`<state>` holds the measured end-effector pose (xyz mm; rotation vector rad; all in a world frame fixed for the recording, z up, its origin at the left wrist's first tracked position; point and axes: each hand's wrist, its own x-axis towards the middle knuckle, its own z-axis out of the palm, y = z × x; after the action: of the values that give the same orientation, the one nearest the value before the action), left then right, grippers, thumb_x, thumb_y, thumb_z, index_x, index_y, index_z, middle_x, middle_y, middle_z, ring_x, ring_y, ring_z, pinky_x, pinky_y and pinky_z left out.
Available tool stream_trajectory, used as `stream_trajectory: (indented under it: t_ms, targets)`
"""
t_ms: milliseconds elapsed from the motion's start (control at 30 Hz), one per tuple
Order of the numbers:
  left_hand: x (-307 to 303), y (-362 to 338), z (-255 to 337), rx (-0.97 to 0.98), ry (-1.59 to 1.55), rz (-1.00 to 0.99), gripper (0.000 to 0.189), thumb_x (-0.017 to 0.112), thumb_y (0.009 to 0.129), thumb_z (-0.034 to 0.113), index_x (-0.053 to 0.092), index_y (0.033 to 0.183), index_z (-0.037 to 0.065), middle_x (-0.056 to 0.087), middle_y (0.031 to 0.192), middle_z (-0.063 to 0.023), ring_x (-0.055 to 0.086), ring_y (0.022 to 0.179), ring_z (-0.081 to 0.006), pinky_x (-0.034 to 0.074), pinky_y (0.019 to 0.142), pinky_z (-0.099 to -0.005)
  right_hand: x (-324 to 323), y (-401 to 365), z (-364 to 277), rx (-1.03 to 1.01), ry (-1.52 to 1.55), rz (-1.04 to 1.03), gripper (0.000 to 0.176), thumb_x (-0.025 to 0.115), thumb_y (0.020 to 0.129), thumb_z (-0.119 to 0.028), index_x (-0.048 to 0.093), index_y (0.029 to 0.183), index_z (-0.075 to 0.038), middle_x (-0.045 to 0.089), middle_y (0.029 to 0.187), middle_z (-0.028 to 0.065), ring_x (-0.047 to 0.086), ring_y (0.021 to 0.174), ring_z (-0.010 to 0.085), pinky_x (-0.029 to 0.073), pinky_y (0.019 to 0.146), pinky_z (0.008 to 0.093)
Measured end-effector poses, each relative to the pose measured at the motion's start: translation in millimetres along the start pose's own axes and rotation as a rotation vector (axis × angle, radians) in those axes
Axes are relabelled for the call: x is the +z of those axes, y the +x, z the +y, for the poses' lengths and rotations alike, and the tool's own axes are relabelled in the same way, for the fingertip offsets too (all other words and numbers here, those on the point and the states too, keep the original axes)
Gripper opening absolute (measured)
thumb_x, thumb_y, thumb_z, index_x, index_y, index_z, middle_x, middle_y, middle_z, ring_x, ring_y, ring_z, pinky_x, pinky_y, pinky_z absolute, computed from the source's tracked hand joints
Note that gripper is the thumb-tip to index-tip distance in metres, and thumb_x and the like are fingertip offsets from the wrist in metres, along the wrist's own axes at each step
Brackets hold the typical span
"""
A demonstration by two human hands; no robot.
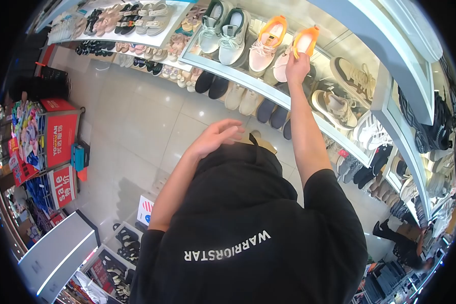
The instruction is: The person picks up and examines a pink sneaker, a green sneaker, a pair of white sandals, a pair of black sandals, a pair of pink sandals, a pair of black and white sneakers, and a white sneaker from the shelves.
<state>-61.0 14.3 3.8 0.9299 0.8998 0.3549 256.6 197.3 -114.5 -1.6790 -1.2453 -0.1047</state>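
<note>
My right hand (297, 69) reaches up to the shelf, its fingers closed at the heel opening of a pale pink sneaker (282, 65) with an orange heel and lining. Its matching sneaker (262, 54) stands just to the left, toe toward me. Farther left is a pair of pale mint and grey sneakers (231, 48). To the right of my hand sit beige and olive sneakers (334, 108). My left hand (217, 138) hovers in front of my waist, fingers loosely extended, holding nothing.
White-edged shelving (258, 83) curves around the front and right, with slip-on shoes (212, 85) on a lower level. Sandals (129, 19) line the left shelves. Red sale signs (63, 186) hang on a rack at left. Another person (408, 247) is at the lower right.
</note>
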Motion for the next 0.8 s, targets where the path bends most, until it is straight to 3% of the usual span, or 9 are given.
stream_trajectory:
  t_ms: [200,267,500,567,633,667,733,800]
  targets:
    - [-9,-10,-9,0.012,-0.031,0.061,0.051,0.050,0.103,0.033,0.045,0.140,-0.002,0.059,0.130,-0.0159,0.061,0.115,-0.0223,0.051,0.093,-0.0323,6,-11,15,-0.022,0.014,-0.035,0.022,0.074,0.082,-0.017,0.063,0.091,0.000,0.063,0.087,0.0187,0.065,0.078,0.0369,0.051,0.071,0.0436]
    - [-10,-11,-11,0.012,-0.053,0.087,0.048,0.053,0.102,0.030,0.048,0.138,0.000,0.061,0.129,-0.0163,0.063,0.115,-0.0261,0.051,0.095,-0.0375,6,-10,18,-0.013,-0.009,-0.036,0.023,0.074,0.082,-0.017,0.064,0.092,0.001,0.065,0.088,0.0192,0.066,0.078,0.0363,0.052,0.071,0.0432]
    - [-13,-10,-11,0.013,-0.058,0.080,0.048,0.052,0.102,0.031,0.048,0.139,0.000,0.061,0.129,-0.0167,0.063,0.114,-0.0260,0.051,0.095,-0.0376,0,5,28,0.161,-0.016,-0.234,0.026,0.070,0.085,-0.020,0.065,0.099,0.001,0.069,0.086,0.0191,0.071,0.076,0.0320,0.055,0.072,0.0398]
    - [-14,-10,-8,0.020,-0.042,0.055,0.051,0.051,0.103,0.034,0.046,0.139,-0.002,0.060,0.129,-0.0154,0.061,0.115,-0.0228,0.050,0.093,-0.0332,-2,11,28,0.234,0.019,-0.286,0.028,0.070,0.085,-0.022,0.065,0.101,0.001,0.069,0.084,0.0183,0.071,0.074,0.0315,0.055,0.072,0.0395]
    - [-14,-9,-6,0.021,-0.040,0.051,0.051,0.051,0.103,0.034,0.046,0.139,-0.002,0.060,0.129,-0.0152,0.061,0.115,-0.0227,0.050,0.093,-0.0334,-10,24,13,0.269,-0.168,-0.412,0.036,0.071,0.084,-0.025,0.064,0.109,-0.001,0.070,0.096,0.0196,0.071,0.089,0.0307,0.054,0.080,0.0403]
    - [-15,-8,-5,0.021,-0.037,0.052,0.051,0.051,0.103,0.034,0.047,0.139,-0.002,0.061,0.129,-0.0150,0.061,0.115,-0.0227,0.050,0.093,-0.0335,-14,30,3,0.265,-0.168,-0.409,0.036,0.071,0.084,-0.025,0.064,0.109,-0.001,0.070,0.096,0.0196,0.071,0.089,0.0307,0.054,0.080,0.0403]
    - [-16,-8,-3,0.025,-0.038,0.045,0.050,0.052,0.103,0.034,0.047,0.139,-0.002,0.061,0.129,-0.0147,0.061,0.115,-0.0226,0.050,0.093,-0.0338,-19,38,-25,0.132,-0.278,-0.267,0.043,0.072,0.082,-0.027,0.062,0.115,-0.002,0.066,0.113,0.0217,0.064,0.109,0.0309,0.050,0.090,0.0414]
    - [-17,-7,-2,0.025,-0.038,0.033,0.050,0.052,0.103,0.034,0.047,0.138,-0.001,0.061,0.129,-0.0145,0.061,0.115,-0.0225,0.050,0.093,-0.0340,0,47,-34,0.069,-0.221,-0.330,0.047,0.073,0.080,-0.028,0.062,0.118,-0.002,0.063,0.119,0.0225,0.060,0.116,0.0314,0.048,0.094,0.0414]
